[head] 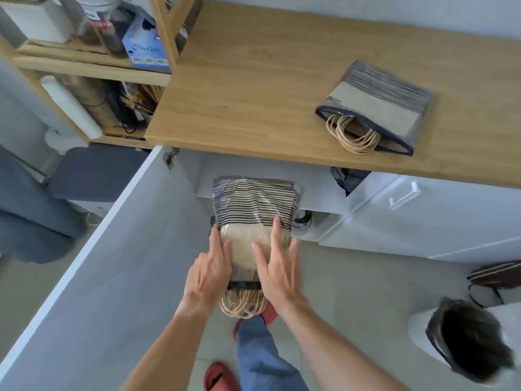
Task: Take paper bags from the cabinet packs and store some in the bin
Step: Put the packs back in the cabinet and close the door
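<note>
Wooden tabletop (253, 88) already carries one pack of paper bags (375, 108). Second pack (253, 218) at open cabinet, left hand (208, 275) and right hand (277, 273) fingers spread flat against it. Bin (468, 340) apparently unfilled; storing remains.

A long wooden worktop (253, 88) runs along a pale wall (366, 12), with white cabinets (423, 218) beneath it and one cabinet door (112, 277) swung wide open. At the left stands an open wooden shelf unit (93, 69) crowded with boxes and jars. The floor (352, 292) is pale tile, evenly and softly lit.
</note>
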A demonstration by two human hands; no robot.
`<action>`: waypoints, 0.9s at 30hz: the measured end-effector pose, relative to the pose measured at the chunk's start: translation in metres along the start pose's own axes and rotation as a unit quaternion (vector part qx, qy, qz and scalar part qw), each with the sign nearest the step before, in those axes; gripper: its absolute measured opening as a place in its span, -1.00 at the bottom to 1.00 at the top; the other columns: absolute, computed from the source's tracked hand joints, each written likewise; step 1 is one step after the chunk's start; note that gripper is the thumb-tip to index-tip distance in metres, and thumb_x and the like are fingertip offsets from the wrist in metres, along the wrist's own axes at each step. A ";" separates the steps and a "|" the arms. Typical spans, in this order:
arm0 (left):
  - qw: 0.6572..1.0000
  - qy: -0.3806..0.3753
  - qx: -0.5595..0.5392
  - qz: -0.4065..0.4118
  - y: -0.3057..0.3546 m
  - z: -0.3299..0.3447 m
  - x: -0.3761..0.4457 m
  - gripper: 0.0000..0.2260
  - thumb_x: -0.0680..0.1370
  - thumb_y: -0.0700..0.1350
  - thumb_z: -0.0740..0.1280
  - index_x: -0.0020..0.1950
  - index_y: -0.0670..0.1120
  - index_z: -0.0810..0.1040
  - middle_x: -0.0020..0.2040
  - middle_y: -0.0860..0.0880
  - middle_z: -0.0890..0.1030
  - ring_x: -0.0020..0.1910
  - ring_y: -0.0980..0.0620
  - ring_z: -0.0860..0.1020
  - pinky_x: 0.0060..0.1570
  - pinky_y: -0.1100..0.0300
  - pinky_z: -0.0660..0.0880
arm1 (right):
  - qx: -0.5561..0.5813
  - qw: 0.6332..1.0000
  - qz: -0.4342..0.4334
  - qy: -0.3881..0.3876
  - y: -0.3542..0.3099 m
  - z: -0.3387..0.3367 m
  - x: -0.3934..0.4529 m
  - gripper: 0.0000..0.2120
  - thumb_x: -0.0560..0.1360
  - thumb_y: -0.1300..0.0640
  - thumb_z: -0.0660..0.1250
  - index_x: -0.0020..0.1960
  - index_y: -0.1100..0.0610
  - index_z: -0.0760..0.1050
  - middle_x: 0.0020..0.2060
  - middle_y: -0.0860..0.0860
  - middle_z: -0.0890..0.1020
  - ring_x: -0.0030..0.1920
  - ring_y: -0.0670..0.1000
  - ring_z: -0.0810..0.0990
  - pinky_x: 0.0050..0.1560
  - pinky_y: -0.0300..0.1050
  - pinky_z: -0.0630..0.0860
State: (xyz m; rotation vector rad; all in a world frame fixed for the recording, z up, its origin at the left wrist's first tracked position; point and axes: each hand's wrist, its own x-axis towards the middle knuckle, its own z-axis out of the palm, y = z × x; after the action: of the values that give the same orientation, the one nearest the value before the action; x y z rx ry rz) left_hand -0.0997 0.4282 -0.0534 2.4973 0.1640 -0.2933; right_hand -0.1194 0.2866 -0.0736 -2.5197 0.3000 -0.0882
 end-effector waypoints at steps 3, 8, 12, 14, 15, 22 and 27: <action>0.999 -0.043 -0.014 -0.013 -0.017 0.019 -0.001 -0.59 0.67 0.09 -0.07 0.49 0.02 0.15 -0.12 -0.22 0.66 -0.15 -0.33 0.61 -0.16 -0.11 0.52 | 0.033 0.997 0.045 -0.047 0.015 0.016 -0.009 -0.26 0.59 -0.28 0.18 0.63 -0.08 -0.05 0.15 0.20 0.48 -0.04 0.22 0.61 -0.06 0.02 0.58; 0.999 -0.029 -0.030 0.008 -0.027 0.034 0.055 -0.61 0.66 0.00 0.02 0.48 -0.04 0.21 0.05 -0.23 0.65 -0.11 -0.32 0.61 -0.13 -0.12 0.54 | 0.093 0.992 0.064 -0.064 0.026 0.052 0.039 -0.26 0.59 -0.27 0.20 0.63 -0.07 -0.03 0.41 0.19 0.37 0.31 0.19 0.51 0.19 -0.04 0.49; 0.999 -0.010 0.007 0.042 -0.041 0.060 0.151 -0.39 0.51 -0.03 0.12 0.57 0.03 0.05 0.10 -0.24 0.63 0.00 -0.30 0.59 -0.01 -0.08 0.53 | 0.125 0.989 0.064 -0.054 0.040 0.102 0.127 -0.34 0.60 -0.22 0.23 0.60 -0.04 0.11 0.32 0.16 0.33 0.22 0.18 0.54 0.10 -0.05 0.47; 0.999 -0.016 0.025 0.030 -0.045 0.079 0.205 -0.38 0.54 -0.11 0.18 0.57 0.03 0.02 0.18 -0.26 0.59 0.12 -0.30 0.56 0.09 -0.07 0.49 | 0.112 0.992 0.044 -0.040 0.053 0.133 0.179 -0.39 0.60 -0.20 0.26 0.55 0.01 0.19 0.19 0.15 0.37 0.05 0.22 0.59 -0.09 -0.08 0.49; 0.999 -0.020 0.033 0.029 -0.046 0.088 0.230 -0.38 0.55 -0.12 0.18 0.57 0.04 0.02 0.21 -0.27 0.57 0.15 -0.29 0.54 0.12 -0.08 0.47 | 0.107 0.993 0.037 -0.040 0.059 0.147 0.202 -0.41 0.60 -0.21 0.25 0.52 0.02 0.21 0.15 0.14 0.38 -0.01 0.23 0.61 -0.13 -0.08 0.50; 0.994 -0.006 0.109 0.024 -0.056 0.134 0.335 -0.36 0.51 -0.10 0.20 0.54 0.09 -0.01 0.10 -0.21 0.53 0.11 -0.29 0.54 0.08 -0.09 0.45 | 0.081 0.996 0.021 -0.037 0.085 0.208 0.298 -0.43 0.60 -0.24 0.22 0.45 0.06 0.24 0.18 0.14 0.31 0.05 0.25 0.57 0.13 0.01 0.57; 0.983 -0.020 0.182 -0.011 -0.058 0.138 0.361 -0.30 0.57 -0.01 0.17 0.59 0.06 -0.18 0.28 -0.21 0.43 0.25 -0.25 0.45 0.18 -0.12 0.39 | 0.087 0.993 0.013 -0.074 0.089 0.212 0.320 -0.34 0.57 -0.30 0.19 0.54 -0.05 0.09 0.25 0.15 0.32 0.19 0.31 0.50 0.26 0.17 0.47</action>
State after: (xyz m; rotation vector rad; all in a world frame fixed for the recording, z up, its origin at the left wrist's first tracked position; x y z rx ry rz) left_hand 0.2156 0.4115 -0.2844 2.8497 0.1305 -0.4146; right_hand 0.2022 0.2587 -0.2996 -2.3345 0.2538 0.0783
